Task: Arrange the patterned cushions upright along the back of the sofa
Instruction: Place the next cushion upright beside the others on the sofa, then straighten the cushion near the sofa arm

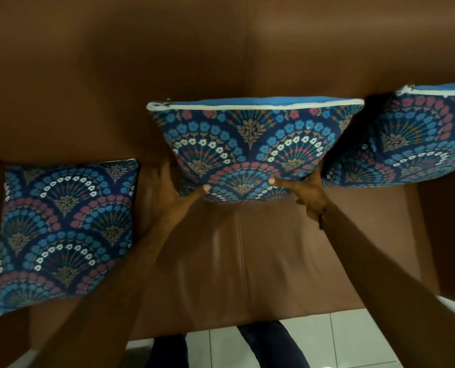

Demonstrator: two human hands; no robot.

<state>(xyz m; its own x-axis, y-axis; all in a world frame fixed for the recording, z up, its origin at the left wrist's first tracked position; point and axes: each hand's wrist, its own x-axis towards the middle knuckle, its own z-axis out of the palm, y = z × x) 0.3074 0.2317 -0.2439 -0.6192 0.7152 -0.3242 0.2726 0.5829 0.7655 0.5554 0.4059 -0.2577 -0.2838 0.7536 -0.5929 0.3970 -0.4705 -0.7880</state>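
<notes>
Three blue cushions with fan-and-flower patterns are on a brown leather sofa. The middle cushion [253, 144] stands upright against the backrest [167, 57], its white zip edge on top. My left hand [175, 189] grips its lower left corner, thumb on the front. My right hand [304, 191] grips its lower right corner the same way. The right cushion [412, 139] leans upright against the backrest, cut off by the frame edge. The left cushion [64, 232] lies flat on the seat at the left end.
The sofa seat [247, 261] has a centre seam and a front edge low in view. Below it is white tiled floor [340, 338], where my dark-trousered legs [268, 346] stand. The sofa's arms [449, 235] rise at both sides.
</notes>
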